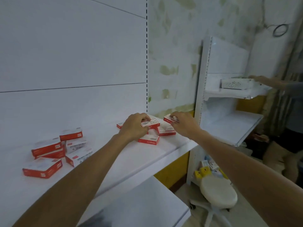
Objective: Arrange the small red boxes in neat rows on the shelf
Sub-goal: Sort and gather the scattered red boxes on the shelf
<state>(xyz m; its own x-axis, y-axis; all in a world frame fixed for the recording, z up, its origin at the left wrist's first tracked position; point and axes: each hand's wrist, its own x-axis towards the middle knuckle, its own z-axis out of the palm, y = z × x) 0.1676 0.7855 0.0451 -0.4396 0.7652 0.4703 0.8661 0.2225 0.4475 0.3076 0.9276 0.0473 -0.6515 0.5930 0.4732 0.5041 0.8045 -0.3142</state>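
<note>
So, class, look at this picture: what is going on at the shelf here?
A person is sorting small red boxes on a white shelf. The left-hand grip holds one box in the cluster at the shelf's right end, and the right-hand grip pinches another box just beside it. A jumbled pile of boxes lies further left. No neat rows show yet.
</note>
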